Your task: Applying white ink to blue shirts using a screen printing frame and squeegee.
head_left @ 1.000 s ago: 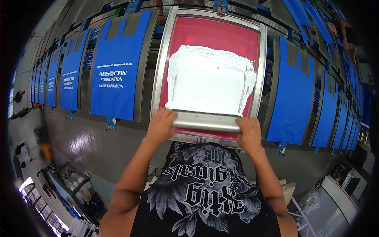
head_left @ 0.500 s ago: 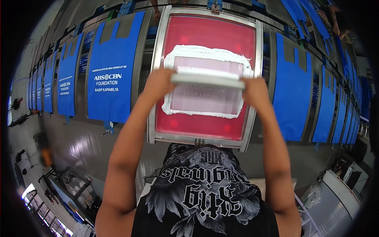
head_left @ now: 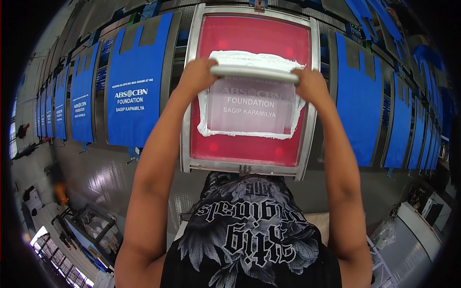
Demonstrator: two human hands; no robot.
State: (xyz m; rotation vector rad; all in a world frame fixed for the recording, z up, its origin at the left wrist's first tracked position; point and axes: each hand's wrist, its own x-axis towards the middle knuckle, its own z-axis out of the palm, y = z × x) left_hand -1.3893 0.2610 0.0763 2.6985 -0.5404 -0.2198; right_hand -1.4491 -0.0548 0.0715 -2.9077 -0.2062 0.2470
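A pale squeegee (head_left: pixel 254 73) lies crosswise over a printing screen. My left hand (head_left: pixel 198 77) is wrapped round its left end, and my right hand (head_left: pixel 310 86) grips the right end. Red mesh (head_left: pixel 249 36) fills the screen's metal frame (head_left: pixel 186 144). White ink (head_left: pixel 245 135) rings the pale stencil window (head_left: pixel 249 122) in a thick, uneven band. Lettering shows through the window below the squeegee. The squeegee sits at the window's far edge, against the far bank of ink, and its blade is hidden under the handle.
Blue bags with white print (head_left: pixel 137 86) lie on boards in a row to the left. Plain blue bags (head_left: pixel 357 101) lie on boards to the right. A metal hinge (head_left: pixel 259 6) holds the frame's far edge. A grey cabinet (head_left: pixel 413 240) stands at the lower right.
Both hands have pushed the squeegee away from me, from the upper middle of the stencil window to its far edge. More of the lettering is uncovered below it.
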